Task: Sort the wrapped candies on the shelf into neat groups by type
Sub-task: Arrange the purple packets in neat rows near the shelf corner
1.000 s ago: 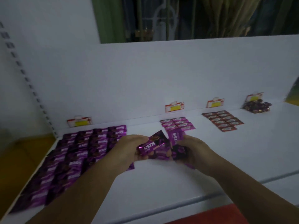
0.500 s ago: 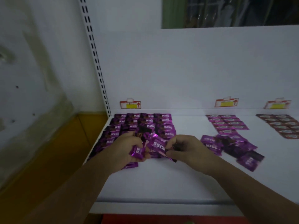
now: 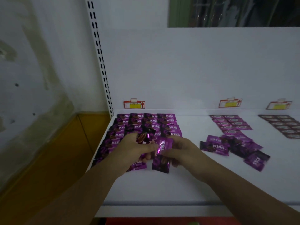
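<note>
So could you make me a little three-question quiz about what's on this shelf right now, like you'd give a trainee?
1. True or false: both hands hold purple KISS candies over the shelf.
2. Which group lies loose and untidy? A) the big purple grid at the left B) the purple heap right of the hands C) the dark red rows at far right
3. How many price tags show on the back wall?

Key
1. True: the left hand and right hand each grip wrappers.
2. B
3. Three; the leftmost tag sits behind the grid.
</note>
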